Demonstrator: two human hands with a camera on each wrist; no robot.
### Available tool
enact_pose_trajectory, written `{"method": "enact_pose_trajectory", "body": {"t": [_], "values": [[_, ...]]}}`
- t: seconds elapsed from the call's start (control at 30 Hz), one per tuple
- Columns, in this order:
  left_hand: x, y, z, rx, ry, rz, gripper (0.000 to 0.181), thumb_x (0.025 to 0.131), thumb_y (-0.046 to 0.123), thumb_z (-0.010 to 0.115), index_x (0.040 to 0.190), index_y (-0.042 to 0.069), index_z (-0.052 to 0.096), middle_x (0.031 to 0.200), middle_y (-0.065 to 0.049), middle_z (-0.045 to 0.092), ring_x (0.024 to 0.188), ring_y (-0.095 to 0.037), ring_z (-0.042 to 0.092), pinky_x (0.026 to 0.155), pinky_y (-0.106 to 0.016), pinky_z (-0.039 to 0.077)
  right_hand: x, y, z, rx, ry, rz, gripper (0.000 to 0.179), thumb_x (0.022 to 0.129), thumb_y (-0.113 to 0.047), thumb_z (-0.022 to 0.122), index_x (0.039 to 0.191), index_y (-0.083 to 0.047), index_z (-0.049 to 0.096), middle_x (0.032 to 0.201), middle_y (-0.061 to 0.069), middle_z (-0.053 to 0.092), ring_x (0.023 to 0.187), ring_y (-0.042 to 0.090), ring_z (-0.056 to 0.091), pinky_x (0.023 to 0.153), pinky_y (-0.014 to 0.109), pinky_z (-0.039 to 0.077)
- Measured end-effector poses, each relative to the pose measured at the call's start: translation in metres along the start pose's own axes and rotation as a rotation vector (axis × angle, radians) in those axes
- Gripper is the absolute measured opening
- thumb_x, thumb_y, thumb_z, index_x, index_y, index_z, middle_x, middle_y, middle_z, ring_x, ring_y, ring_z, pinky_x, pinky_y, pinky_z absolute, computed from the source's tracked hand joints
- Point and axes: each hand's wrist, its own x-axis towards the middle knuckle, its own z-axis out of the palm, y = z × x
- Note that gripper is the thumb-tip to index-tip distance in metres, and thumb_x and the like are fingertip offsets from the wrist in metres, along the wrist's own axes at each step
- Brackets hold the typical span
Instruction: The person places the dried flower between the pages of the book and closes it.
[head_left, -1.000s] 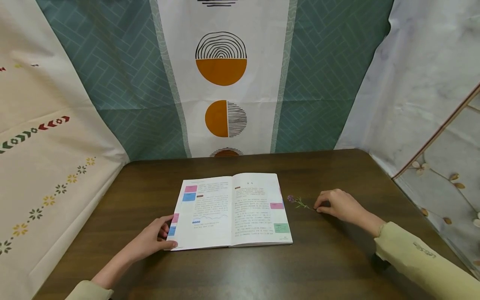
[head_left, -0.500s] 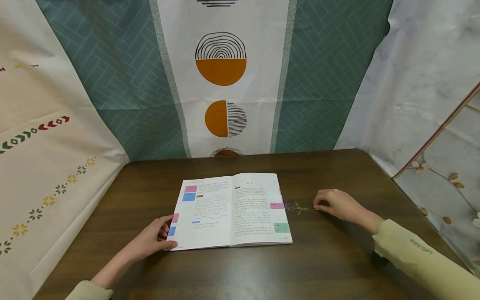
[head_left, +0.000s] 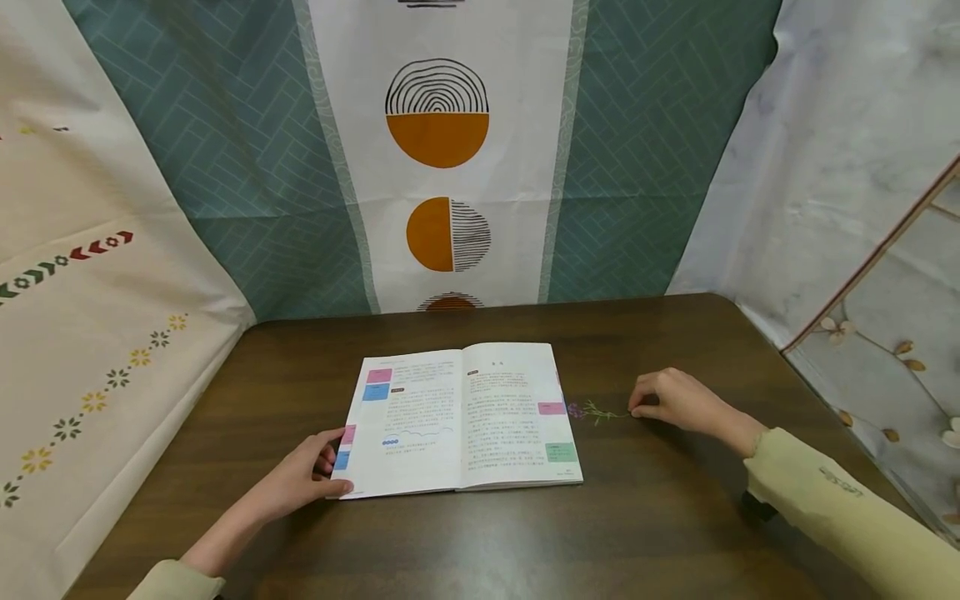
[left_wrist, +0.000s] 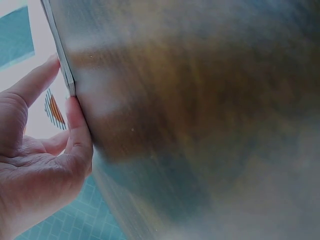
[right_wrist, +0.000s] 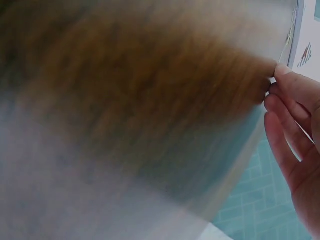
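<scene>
An open book [head_left: 427,458] with printed white pages and coloured side blocks lies on the brown table. My left hand [head_left: 300,477] holds its lower left edge, the thumb on the page and the fingers curled at the side; the book's thin edge [left_wrist: 63,60] shows between thumb and fingers in the left wrist view. To the right of the book, my right hand [head_left: 686,402] pinches the stem end of a small sprig with a purple flower [head_left: 592,411]. The flower head points left, right at the book's right edge. In the right wrist view the thin stem [right_wrist: 286,44] runs up from the fingertips.
The dark wooden table [head_left: 495,550] spreads around the book. Behind it hangs a green and white cloth [head_left: 517,167] with orange half circles. Patterned cloths flank both sides, a cream one [head_left: 90,333] on the left and a pale floral one [head_left: 847,208] on the right.
The sprig has shifted slightly left and down, its flower now at the book's right edge. The right hand has barely moved, and the left hand keeps its hold on the book.
</scene>
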Motion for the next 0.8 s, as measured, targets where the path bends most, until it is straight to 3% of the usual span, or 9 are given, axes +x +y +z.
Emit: {"method": "enact_pose_trajectory", "body": {"t": [0.2, 0.43, 0.6, 0.8], "values": [[0.0006, -0.0013, -0.0007, 0.0, 0.002, -0.001, 0.088, 0.077, 0.025, 0.085, 0.144, -0.007, 0.038, 0.1, -0.01, 0.048, 0.091, -0.021, 0.046, 0.07, -0.02, 0.047, 0.0042, -0.0023, -0.0033, -0.03, -0.039, 0.002, 0.005, 0.086, -0.021, 0.076, 0.082, -0.023, 0.075, 0.085, -0.014, 0.068, 0.072, -0.001, 0.063, 0.065, 0.023, 0.053], [0.0019, -0.0026, -0.001, -0.001, 0.009, 0.003, 0.088, 0.076, 0.025, 0.085, 0.144, -0.007, 0.038, 0.099, -0.01, 0.047, 0.09, -0.021, 0.046, 0.07, -0.02, 0.047, 0.0068, -0.0055, -0.0061, -0.028, -0.065, 0.011, 0.01, 0.084, -0.014, 0.078, 0.083, -0.023, 0.073, 0.083, -0.014, 0.066, 0.067, -0.006, 0.054, 0.061, 0.021, 0.048], [0.0018, -0.0024, -0.0009, -0.003, 0.012, 0.005, 0.088, 0.076, 0.025, 0.085, 0.143, -0.007, 0.038, 0.099, -0.01, 0.047, 0.09, -0.021, 0.046, 0.07, -0.02, 0.047, 0.0073, -0.0079, -0.0053, 0.002, -0.108, 0.061, 0.015, 0.086, -0.011, 0.075, 0.082, -0.024, 0.067, 0.079, -0.014, 0.059, 0.064, -0.004, 0.044, 0.059, 0.019, 0.041], [0.0, -0.0008, -0.0004, -0.019, 0.004, 0.016, 0.087, 0.077, 0.023, 0.085, 0.143, -0.008, 0.038, 0.098, -0.01, 0.047, 0.089, -0.02, 0.046, 0.07, -0.02, 0.047, 0.007, -0.0081, -0.002, 0.081, -0.13, 0.098, 0.022, 0.086, -0.008, 0.072, 0.078, -0.025, 0.06, 0.074, -0.014, 0.053, 0.061, -0.003, 0.043, 0.057, 0.019, 0.039]]}}
